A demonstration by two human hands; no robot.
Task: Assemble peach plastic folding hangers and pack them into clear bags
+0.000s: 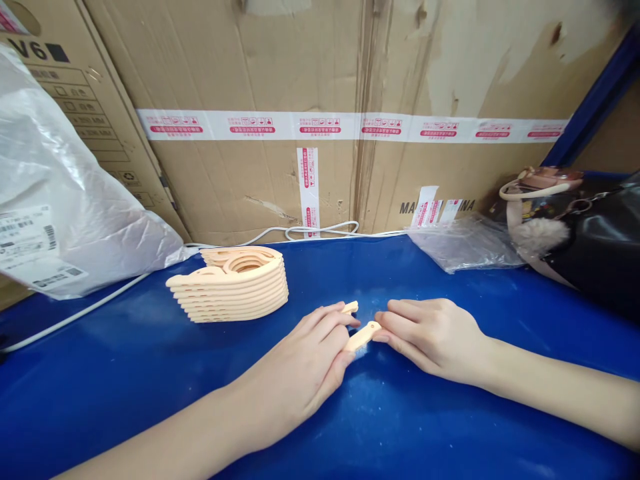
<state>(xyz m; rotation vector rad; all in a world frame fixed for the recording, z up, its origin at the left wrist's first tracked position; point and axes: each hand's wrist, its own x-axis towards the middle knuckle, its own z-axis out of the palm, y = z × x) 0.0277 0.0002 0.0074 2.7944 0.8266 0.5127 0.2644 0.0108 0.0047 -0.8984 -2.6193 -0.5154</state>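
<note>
My left hand point(313, 360) is closed over a small cream plastic piece point(362, 337), probably a folding clothes hanger. Two of its ends stick out past my fingers, and the nearer one has a small round hole; the rest is hidden under the hand. From the other side, my right hand point(437, 337) has its thumb and fingers pinched at the nearer end. To the left, beyond my left hand, stands a neat stack of matching cream hangers point(233, 293), folded flat with curved openings in the top one.
Along the back of the blue table point(400, 427) stands a large taped cardboard box point(240, 180). A white plastic parcel bag point(85, 193) lies at left, with a white cable point(75, 323) beside it. At right are a clear plastic bag point(465, 243) and a black bag point(607, 240).
</note>
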